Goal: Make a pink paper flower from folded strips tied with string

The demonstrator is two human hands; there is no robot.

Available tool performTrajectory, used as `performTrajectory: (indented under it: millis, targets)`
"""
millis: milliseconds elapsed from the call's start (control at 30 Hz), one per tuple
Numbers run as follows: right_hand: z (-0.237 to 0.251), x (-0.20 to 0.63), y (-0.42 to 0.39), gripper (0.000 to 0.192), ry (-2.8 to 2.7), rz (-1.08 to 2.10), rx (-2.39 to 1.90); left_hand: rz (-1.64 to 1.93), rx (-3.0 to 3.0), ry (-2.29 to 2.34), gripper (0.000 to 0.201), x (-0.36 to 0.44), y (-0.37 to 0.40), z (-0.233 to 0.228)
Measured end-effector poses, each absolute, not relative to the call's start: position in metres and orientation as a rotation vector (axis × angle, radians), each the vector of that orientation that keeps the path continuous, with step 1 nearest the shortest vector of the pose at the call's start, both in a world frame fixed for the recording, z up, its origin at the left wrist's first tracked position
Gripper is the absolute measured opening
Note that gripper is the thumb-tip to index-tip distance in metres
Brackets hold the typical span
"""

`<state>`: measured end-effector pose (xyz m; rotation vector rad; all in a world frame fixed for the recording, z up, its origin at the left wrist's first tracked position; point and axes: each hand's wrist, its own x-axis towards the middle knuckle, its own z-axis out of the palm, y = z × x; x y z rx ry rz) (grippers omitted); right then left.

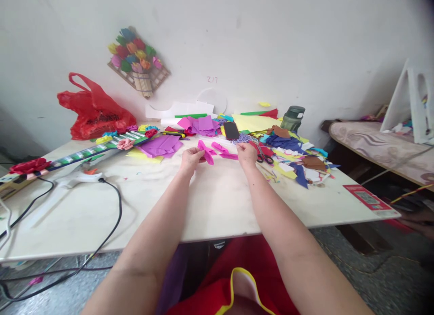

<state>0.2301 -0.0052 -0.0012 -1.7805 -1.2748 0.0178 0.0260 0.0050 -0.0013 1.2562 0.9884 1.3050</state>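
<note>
My left hand pinches a folded magenta paper piece by its near edge, just above the table. Two more folded paper pieces lie to its right: a short one and a flatter strip that reaches close to my right hand. The fingers of my right hand are closed together; what is in them, if anything, is too small to make out. Right behind that hand is a tangle of bluish string. A pair of dark-handled scissors lies at its right.
Purple paper sheets, a black phone and colourful scraps spread along the back. A green bottle stands behind them. On the left are a white glue gun with its cable, a flower-trimmed strip and a red bag.
</note>
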Motion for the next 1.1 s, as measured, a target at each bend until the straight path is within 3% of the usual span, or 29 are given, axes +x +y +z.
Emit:
performTrajectory:
  millis: [367, 633, 733, 967, 1100]
  targets:
    - [-0.008, 0.224, -0.004, 0.025, -1.778, -0.200, -2.069, 1.352, 1.234, 1.000, 0.025, 0.027, 0.006, -0.002]
    - [-0.005, 0.222, -0.002, 0.027, -1.777, -0.265, -2.132, 1.333, 1.231, 1.000, 0.026, 0.028, 0.003, 0.001]
    - [-0.002, 0.223, -0.003, 0.025, -1.657, -0.144, -2.044, 1.331, 1.235, 1.006, 0.026, 0.028, 0.004, 0.001]
    - [-0.008, 0.217, 0.003, 0.023, -1.330, 0.477, -1.577, 1.291, 1.224, 1.073, 0.025, 0.030, 0.001, 0.004]
    - [-0.009, 0.211, 0.000, 0.021, -1.311, 0.610, -1.487, 1.269, 1.253, 1.109, 0.023, 0.031, -0.002, 0.006]
